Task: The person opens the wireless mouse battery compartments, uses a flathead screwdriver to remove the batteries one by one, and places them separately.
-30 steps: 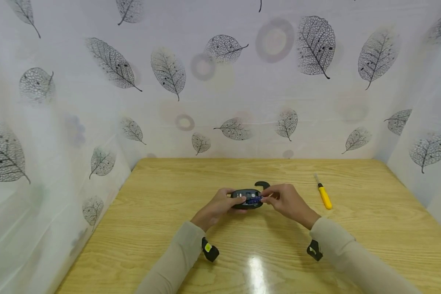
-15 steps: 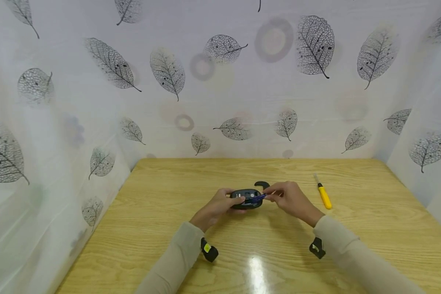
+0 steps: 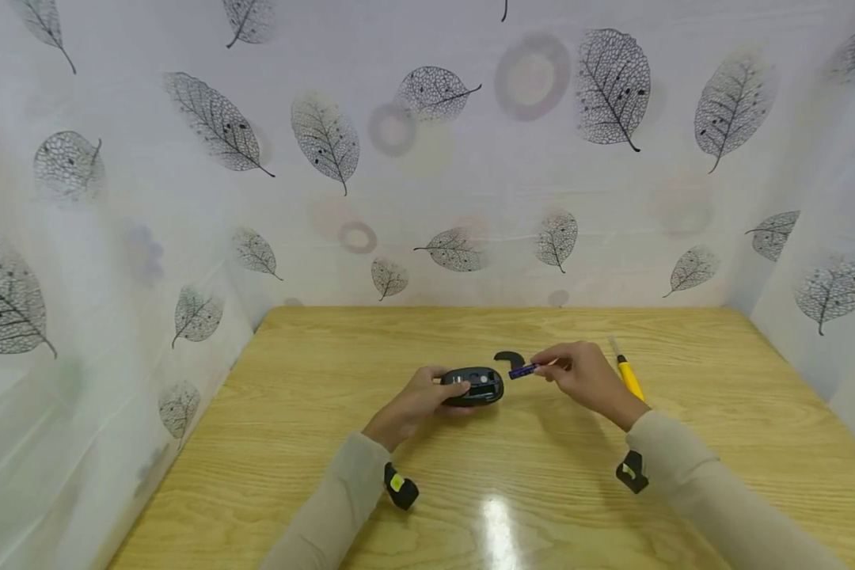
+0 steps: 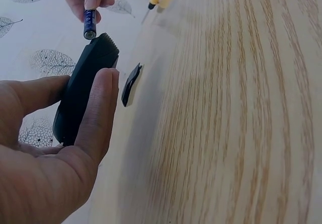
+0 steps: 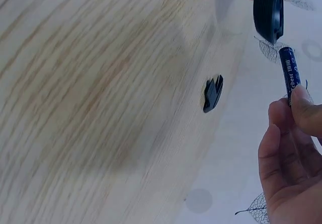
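Note:
My left hand grips a black computer mouse with its underside turned up and its battery slot uncovered. The thumb lies across the underside. To the right, my right hand pinches a dark blue battery by one end, between thumb and fingertips. The battery is out of the mouse, a short gap from its right end. In the right wrist view, printed letters show on the battery. A curved black battery cover lies on the table just behind the battery.
A screwdriver with a yellow handle lies at the right, partly behind my right hand. The wooden table runs back to a white curtain with a leaf print, which also hangs along both sides.
The battery has come up out of the mouse's slot and moved right with my right hand. My left hand has shifted slightly left with the mouse.

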Tool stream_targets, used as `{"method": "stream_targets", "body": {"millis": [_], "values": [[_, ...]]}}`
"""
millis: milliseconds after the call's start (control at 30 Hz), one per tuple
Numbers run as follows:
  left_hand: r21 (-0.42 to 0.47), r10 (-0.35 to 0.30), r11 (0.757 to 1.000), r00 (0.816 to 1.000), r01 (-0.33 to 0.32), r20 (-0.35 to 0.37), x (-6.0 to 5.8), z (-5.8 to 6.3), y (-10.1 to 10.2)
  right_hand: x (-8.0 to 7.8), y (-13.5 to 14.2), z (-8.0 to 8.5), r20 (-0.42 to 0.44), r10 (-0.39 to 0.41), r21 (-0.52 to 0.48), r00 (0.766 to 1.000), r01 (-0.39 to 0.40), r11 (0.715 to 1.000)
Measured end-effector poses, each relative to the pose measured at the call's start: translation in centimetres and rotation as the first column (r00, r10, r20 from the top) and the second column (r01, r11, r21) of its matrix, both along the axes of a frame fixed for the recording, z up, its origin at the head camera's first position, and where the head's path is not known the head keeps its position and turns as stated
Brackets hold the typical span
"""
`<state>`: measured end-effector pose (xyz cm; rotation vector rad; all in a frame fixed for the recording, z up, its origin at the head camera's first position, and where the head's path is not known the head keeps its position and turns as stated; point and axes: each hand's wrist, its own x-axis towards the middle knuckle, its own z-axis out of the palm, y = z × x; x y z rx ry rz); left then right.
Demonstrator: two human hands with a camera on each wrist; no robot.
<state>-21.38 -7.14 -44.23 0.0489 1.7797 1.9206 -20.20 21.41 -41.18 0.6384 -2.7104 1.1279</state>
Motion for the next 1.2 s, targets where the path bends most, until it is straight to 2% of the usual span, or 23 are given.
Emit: {"method": "stream_targets", "body": {"millis": [567,900,1200], "values": [[-0.009,-0.015,1.0,1.0,0.015,-0.002,0.0,0.1,-0.5,-1.1,2.4,-0.9,-0.011,-0.116,0.093,0.993,0.117,0.989],[-0.027,-0.03,0.999,0.999,0.03,-0.022,0.0,0.3,-0.5,-2.1,3.3,-1.9,-0.012,-0.144,0.138,0.989,0.145,0.98],[-0.03,-0.025,0.999,1.0,0.025,-0.011,-0.1,0.3,-0.5,-2.6,3.4,-2.4,0.014,-0.167,0.193,0.986,0.161,0.968]]}}
